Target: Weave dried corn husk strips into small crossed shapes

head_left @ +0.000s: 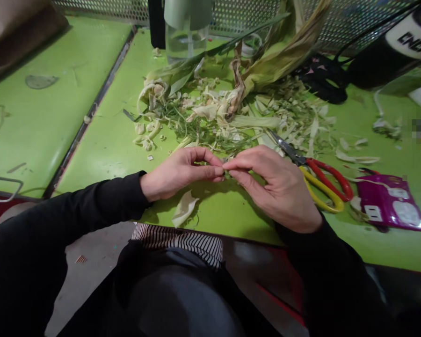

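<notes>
Over the front of the green table, my left hand (pixel 187 171) and my right hand (pixel 272 182) meet at the fingertips. Both are closed in a pinch on something small and greenish that the fingers mostly hide. Just beyond them lies a heap of shredded leaf pieces and thin green strands (pixel 199 124). Scissors (pixel 310 168) with one red and one yellow handle lie beside my right hand, blades pointing into the heap. A pale leaf piece (pixel 185 208) rests near the table edge, below my left hand.
Long dried leaves (pixel 287 56) rise behind the heap. At the back stand a clear bottle (pixel 186 40) with liquid and a black container (pixel 386 51). A purple packet (pixel 389 201) lies at right. A brown bag (pixel 21 32) sits at far left, past a table seam (pixel 91 112).
</notes>
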The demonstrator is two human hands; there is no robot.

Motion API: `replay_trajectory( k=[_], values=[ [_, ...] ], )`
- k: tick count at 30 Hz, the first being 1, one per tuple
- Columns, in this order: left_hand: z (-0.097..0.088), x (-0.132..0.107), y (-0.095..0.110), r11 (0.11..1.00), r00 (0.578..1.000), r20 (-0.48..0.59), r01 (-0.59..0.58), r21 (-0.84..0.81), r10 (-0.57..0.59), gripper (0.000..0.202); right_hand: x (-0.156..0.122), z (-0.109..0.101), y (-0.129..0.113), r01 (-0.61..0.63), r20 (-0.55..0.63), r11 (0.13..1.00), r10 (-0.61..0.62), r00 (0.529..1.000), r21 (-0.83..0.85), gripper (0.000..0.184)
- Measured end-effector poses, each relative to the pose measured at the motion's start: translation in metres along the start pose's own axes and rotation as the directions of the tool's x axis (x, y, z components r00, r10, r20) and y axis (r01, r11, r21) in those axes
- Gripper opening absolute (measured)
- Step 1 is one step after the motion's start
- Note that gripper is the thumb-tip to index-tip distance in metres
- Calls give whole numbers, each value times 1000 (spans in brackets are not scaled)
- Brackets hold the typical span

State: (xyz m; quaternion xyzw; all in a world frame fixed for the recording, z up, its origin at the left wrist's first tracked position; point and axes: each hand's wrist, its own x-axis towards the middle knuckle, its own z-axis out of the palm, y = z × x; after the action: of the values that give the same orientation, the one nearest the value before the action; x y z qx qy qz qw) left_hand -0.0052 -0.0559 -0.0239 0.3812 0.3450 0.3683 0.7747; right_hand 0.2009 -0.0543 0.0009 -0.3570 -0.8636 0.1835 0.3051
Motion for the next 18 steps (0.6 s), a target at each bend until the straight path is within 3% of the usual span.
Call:
replay_trajectory(
  k=[8,13,18],
  values=[
    [3,-2,0,999,999,-25,28,-19,-28,14,0,-1,0,48,25,998,-47,999,-44,11],
    [-2,1,4,997,996,-76,50,-65,-55,13,-2,0,6,81,99,992,-71,993,-93,29],
    [1,1,6,1000,999,-44,-28,5,28,15,-2,2,8,51,70,995,-45,996,-81,25]
  ],
)
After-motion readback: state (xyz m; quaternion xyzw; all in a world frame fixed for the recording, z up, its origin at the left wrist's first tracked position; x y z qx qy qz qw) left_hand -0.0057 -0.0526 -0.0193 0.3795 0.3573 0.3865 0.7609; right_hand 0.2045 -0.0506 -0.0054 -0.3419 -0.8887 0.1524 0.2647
